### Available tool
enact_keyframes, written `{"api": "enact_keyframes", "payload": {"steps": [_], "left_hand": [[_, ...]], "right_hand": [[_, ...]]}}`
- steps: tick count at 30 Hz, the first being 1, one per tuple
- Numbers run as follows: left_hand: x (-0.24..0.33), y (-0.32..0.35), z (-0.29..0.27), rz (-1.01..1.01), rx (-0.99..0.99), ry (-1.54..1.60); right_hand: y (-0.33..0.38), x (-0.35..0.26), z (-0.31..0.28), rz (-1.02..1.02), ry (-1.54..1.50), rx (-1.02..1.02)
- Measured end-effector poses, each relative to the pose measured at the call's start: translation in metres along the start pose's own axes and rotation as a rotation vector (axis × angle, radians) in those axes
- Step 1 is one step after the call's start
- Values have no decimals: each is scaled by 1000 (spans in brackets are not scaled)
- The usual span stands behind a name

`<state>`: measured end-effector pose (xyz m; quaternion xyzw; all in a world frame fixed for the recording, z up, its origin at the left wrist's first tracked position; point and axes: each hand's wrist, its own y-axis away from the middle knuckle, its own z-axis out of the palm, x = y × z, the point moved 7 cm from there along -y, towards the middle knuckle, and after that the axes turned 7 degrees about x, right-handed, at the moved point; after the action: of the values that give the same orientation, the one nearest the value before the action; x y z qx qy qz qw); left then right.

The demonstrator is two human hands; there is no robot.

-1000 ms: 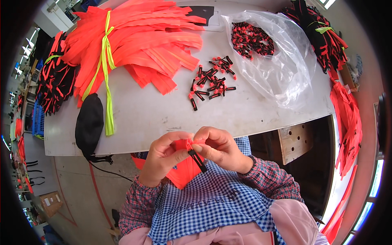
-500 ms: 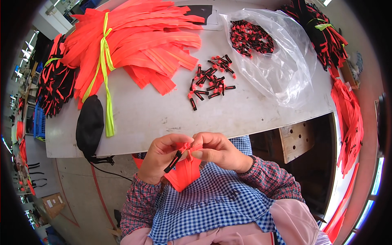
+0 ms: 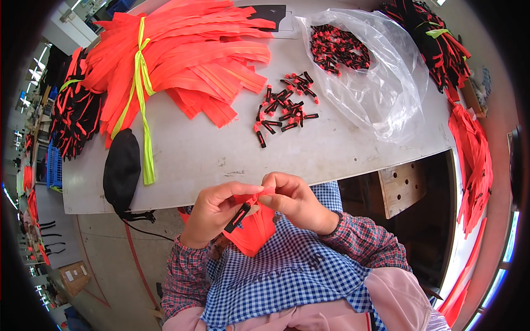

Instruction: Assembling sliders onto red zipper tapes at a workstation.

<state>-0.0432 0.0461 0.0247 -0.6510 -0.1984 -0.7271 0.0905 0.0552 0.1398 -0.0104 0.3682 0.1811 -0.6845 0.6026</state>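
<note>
Head view shows both my hands meeting just below the near edge of the desk [image 3: 342,154], over my checked apron. My left hand [image 3: 212,212] has its fingers [image 3: 243,190] pinched closed on the top end of an orange strap [image 3: 251,231], and a small black clip [image 3: 237,217] hangs tilted beside that thumb, on the strap. My right hand [image 3: 292,201] pinches the same strap end from the other side, fingertips nearly touching those of the left. The rest of the strap drops folded onto my lap.

On the desk, far and left, lies a big bundle of orange straps [image 3: 187,60] tied with a yellow-green band [image 3: 138,94]. A black pouch [image 3: 121,171] sits near the left edge. Toward the middle, a loose pile of black-and-red clips [image 3: 284,107] is scattered, well apart from my hands. Far right, a clear plastic bag [image 3: 381,83] holds more such clips. Black and orange bundles lie at the far right and left edges.
</note>
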Motion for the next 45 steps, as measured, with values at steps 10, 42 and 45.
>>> {"api": "enact_keyframes", "payload": {"steps": [10,42,45], "left_hand": [[3,9,3,-37,253,11],[10,9,11,245,199,-334],[16,10,12,272,214,-366]], "right_hand": [[2,-30,3,-393,376,101],[17,-43,15,-727,839,-60],[18,-44,17,-710,847,-63]]}}
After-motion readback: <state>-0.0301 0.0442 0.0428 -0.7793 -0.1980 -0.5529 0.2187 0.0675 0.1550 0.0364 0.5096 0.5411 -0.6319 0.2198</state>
